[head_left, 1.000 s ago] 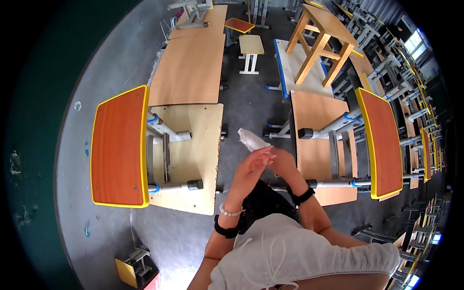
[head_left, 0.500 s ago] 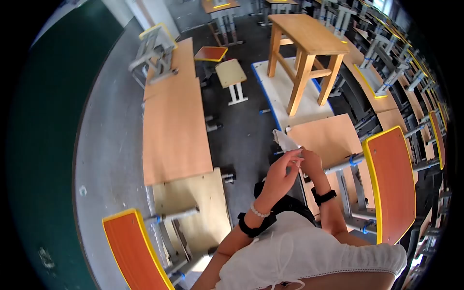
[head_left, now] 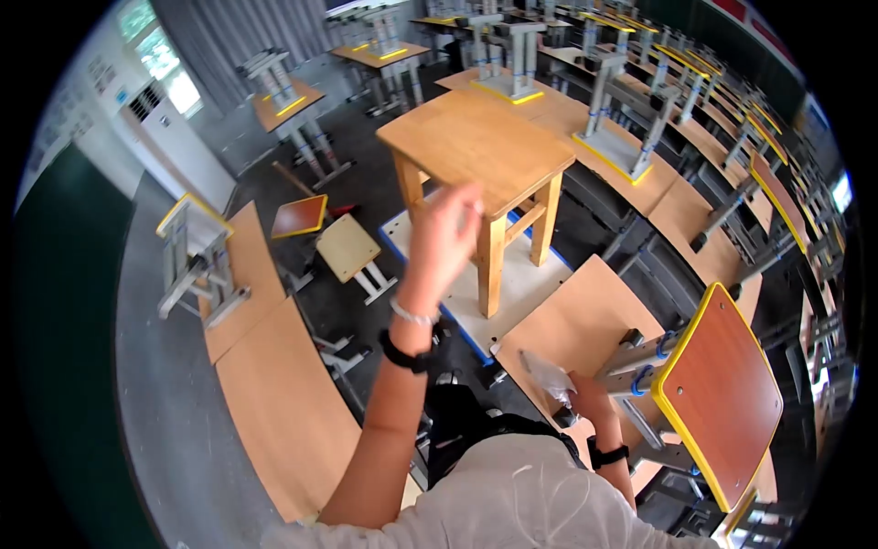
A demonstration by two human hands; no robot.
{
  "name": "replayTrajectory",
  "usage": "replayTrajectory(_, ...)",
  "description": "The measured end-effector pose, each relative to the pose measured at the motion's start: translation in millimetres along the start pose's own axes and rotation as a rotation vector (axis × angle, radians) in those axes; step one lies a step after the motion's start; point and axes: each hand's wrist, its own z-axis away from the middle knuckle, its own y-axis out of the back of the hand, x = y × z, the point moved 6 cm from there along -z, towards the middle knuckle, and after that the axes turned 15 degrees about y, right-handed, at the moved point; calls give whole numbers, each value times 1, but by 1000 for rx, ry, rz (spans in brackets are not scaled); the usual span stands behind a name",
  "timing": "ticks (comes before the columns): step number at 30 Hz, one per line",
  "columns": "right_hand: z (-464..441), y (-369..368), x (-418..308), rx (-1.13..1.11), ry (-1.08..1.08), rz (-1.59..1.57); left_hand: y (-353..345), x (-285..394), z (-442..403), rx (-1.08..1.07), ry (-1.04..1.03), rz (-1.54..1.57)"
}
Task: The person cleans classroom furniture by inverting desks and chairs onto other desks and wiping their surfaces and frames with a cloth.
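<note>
My left hand [head_left: 445, 233] is raised in front of the near left edge of a wooden stool [head_left: 476, 146]. Its fingers look curled but are smeared by motion, and I cannot make out whether anything is between them or whether they touch the stool. The stool stands upright on a white desk with a blue edge [head_left: 462, 306]. Lower and to the right, my right hand [head_left: 590, 398] is closed on a crumpled, whitish, partly see-through thing [head_left: 549, 376], held over a light wooden desktop [head_left: 581, 316].
An upturned chair with a red-brown, yellow-edged seat [head_left: 718, 393] rests close to my right hand. Long desks [head_left: 283, 403] run along the left. A small cream stool [head_left: 347, 247] stands on the floor beyond. Rows of desks with upturned chairs fill the right and back.
The view has turned right towards the wooden stool. My hands, together before, are now apart: the left has risen to the stool, the right stays low with the whitish thing.
</note>
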Motion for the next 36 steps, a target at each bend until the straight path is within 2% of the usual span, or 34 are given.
replayTrajectory(2,0,19,-6,68,-212,34,13,-14,-54,167,-40,-78)
replayTrajectory(4,-7,14,9,131,-347,43,10,-25,-101,239,-293,-138)
replayTrajectory(5,-12,12,12,187,-375,46,-13,-44,-122,176,-376,-281)
replayTrajectory(8,-31,8,-3,331,-494,31,-90,-127,-129,-429,-275,-510)
replayTrajectory(9,-41,2,-7,358,-536,35,-87,-129,-131,-584,-281,-449)
replayTrajectory(11,-61,-8,-23,394,-650,18,-79,-136,-152,-556,-290,-314)
replayTrajectory(13,-80,-25,-34,462,-648,-21,-66,-132,-174,-504,-331,-155)
replayTrajectory(14,-89,-31,-39,479,-658,-50,-66,-135,-181,-463,-349,-249)
replayTrajectory(16,-101,-47,-46,547,-686,-64,-91,-141,-159,-651,-431,-528)
replayTrajectory(21,-117,-95,-53,550,-747,-96,-90,-139,-152,-734,-542,-408)
replayTrajectory(24,-128,-139,-46,579,-663,-81,-90,-137,-153,-745,-527,-401)
replayTrajectory(25,-131,-162,-42,446,-719,-124,-90,-135,-154,-711,-549,-385)
replayTrajectory(28,-139,-182,-48,435,-737,134,-88,-134,-162,-783,-524,-243)
replayTrajectory(29,-139,-181,-50,391,-789,83,-88,-139,-172,-871,-534,-76)
replayTrajectory(30,-140,-180,-51,400,-790,85,-86,-146,-183,-961,-546,-62)
replayTrajectory(32,-138,-175,-48,422,-797,95,-84,-171,-210,-931,-462,-105)
replayTrajectory(36,-138,-172,-23,516,-900,120,-70,-199,-233,-747,-492,-283)
